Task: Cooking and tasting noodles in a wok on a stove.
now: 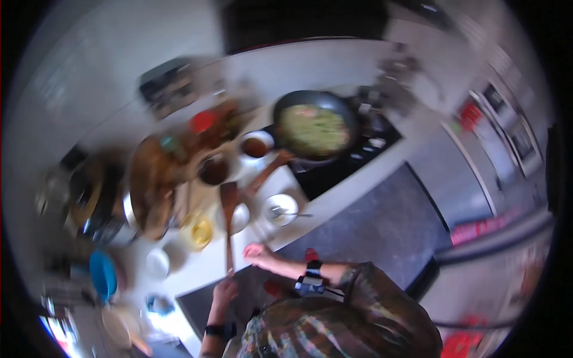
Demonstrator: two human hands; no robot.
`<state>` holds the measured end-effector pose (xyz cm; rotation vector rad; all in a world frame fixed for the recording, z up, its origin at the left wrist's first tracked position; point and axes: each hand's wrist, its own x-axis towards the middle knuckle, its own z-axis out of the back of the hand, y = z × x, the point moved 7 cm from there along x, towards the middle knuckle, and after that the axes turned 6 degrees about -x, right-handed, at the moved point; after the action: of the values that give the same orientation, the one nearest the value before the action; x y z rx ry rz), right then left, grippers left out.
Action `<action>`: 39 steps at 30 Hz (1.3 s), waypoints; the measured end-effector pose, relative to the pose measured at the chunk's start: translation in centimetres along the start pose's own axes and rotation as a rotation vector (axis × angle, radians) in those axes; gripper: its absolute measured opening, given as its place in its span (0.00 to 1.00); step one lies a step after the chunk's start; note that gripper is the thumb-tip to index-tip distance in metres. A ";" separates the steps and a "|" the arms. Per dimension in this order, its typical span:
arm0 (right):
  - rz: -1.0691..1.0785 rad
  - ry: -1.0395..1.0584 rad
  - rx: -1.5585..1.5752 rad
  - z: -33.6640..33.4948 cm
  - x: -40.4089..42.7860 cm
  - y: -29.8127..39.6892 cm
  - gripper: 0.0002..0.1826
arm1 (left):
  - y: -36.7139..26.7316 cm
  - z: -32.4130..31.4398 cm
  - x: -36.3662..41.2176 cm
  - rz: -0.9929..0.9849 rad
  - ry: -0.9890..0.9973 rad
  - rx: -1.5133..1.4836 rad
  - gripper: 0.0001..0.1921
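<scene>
In my left hand [225, 291] is the handle end of a wooden spatula [229, 201], its flat blade pointing away from me over the counter. My right hand [257, 254] hangs by the counter's front edge, right of the spatula handle and apart from it. Its fingers look curled, but blur hides whether they touch anything. Beyond the hands, a dark wok [286, 100] with a wooden handle [267, 172] sits on the black cooktop [324, 181]. Chopped green food [313, 129] with some pinkish pieces fills its bottom.
Near the spatula are a white bowl with a spoon [281, 209], another white bowl [241, 218], a dish of yellow food [200, 232] and two containers of dark sauce [255, 147] [214, 169]. A round wooden board [145, 179] leans farther left, beyond a white cup [158, 263] and blue basin [102, 276].
</scene>
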<state>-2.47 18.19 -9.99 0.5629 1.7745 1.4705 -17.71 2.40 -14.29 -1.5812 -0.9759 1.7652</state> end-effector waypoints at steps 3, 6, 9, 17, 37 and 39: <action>-0.129 0.045 -0.095 2.7 -4.2 -0.3 0.09 | 5.4 0.7 0.5 0.099 -0.002 0.029 0.12; -0.243 0.068 -0.166 5.1 -8.0 -2.6 0.10 | 15.8 3.8 2.7 0.365 -0.016 -0.031 0.09; -0.319 -0.031 -0.077 8.9 -13.0 -6.6 0.12 | 12.3 -2.2 5.2 0.323 0.175 0.367 0.09; -0.040 -0.194 -0.744 14.2 -21.5 -7.0 0.12 | 1.0 -20.1 8.2 -0.077 0.446 0.828 0.10; -0.613 -0.834 -0.617 22.2 -74.1 -22.6 0.12 | 1.3 -63.6 -13.3 -0.719 0.930 1.236 0.12; -0.684 -0.878 -0.614 21.8 -76.5 -28.7 0.12 | 1.3 -68.2 -16.0 -0.793 0.988 1.244 0.13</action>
<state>65.59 -31.31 -18.42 0.1776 0.6565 0.9562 52.00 -1.45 -8.56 -0.7827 0.0966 0.5420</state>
